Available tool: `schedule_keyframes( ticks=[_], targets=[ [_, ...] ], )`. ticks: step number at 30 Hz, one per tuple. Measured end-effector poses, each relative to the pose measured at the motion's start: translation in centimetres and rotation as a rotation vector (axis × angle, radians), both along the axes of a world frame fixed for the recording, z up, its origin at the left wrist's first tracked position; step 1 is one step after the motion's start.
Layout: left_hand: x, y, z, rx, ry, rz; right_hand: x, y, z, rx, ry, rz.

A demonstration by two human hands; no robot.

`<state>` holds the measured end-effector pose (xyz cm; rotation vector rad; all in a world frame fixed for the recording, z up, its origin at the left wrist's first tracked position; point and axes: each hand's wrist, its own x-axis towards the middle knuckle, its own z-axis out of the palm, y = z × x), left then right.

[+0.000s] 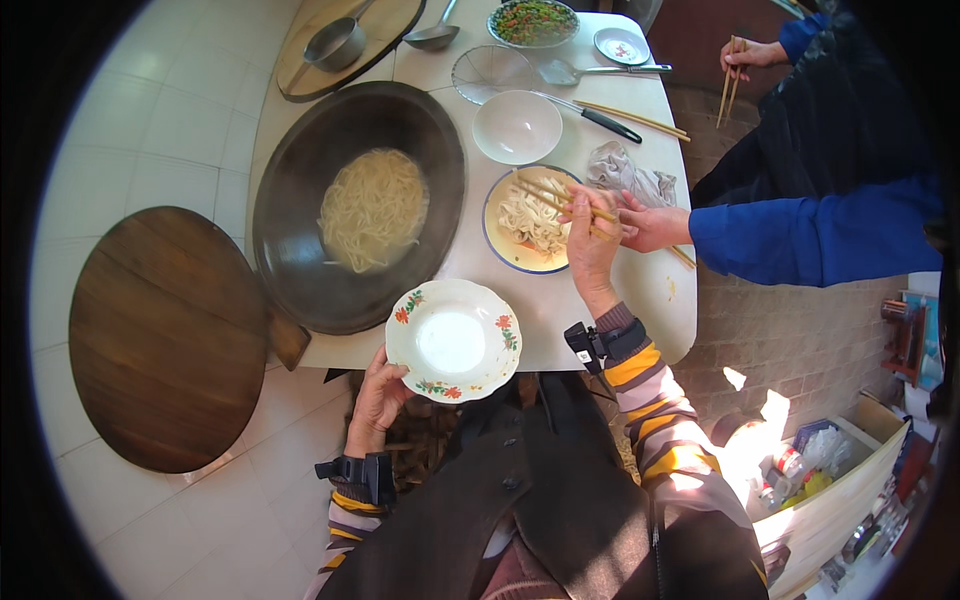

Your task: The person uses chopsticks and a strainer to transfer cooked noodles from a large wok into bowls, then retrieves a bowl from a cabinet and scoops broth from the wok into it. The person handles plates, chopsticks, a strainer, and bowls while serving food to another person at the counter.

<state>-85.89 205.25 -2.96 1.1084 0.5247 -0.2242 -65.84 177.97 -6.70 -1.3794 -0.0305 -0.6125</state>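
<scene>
My left hand (381, 401) grips the rim of a white floral dish (453, 341) with a scalloped edge and nothing in it. Wooden chopsticks (551, 196) are held in my right hand (594, 244), their tips over a blue-rimmed enamel bowl (501, 253). Pale noodles (529, 214) lie in that bowl. A co-worker's hand (656, 227) in a blue sleeve reaches close beside my right hand; whether they touch is hard to see. More noodles (379, 206) sit in cloudy liquid in the large dark wok (296, 270) at the left.
A white bowl (517, 127), wire skimmer (491, 75), spatula (562, 73), loose chopsticks (634, 120) and cloth (630, 172) lie behind the enamel bowl. Farther back are a dish of chopped greens (532, 22), ladle (433, 36) and metal dipper (335, 45). A round wooden lid (169, 337) stands left of the wok.
</scene>
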Motion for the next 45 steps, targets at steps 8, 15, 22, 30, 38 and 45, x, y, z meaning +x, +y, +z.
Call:
schedule_keyframes(
  ticks=[8, 15, 22, 30, 38, 45],
  targets=[
    [-1.2, 1.4, -1.5, -0.055, -0.012, 0.084, -3.8, -1.3, 1.2, -0.554, -0.123, 0.099],
    [-1.3, 2.5, -3.5, -0.093, -0.026, 0.061, -5.0, -4.1, 2.9, -0.295, -0.050, -0.012],
    [-0.3, 1.0, -5.5, -0.144, -0.006, -0.020, -4.6, -1.4, 1.5, -0.513, -0.019, 0.069],
    [1.1, -0.8, -7.5, -0.215, 0.057, -0.159, -7.5, -4.9, 4.0, -0.284, 0.030, -0.059],
    [3.2, -4.1, -10.9, -0.364, 0.125, -0.246, -9.6, -7.1, 5.2, -0.230, -0.019, -0.085],
    [4.9, -6.6, -13.5, -0.143, 0.129, -0.304, -7.5, -9.5, 11.8, -0.523, -0.394, -0.216]
  ],
)
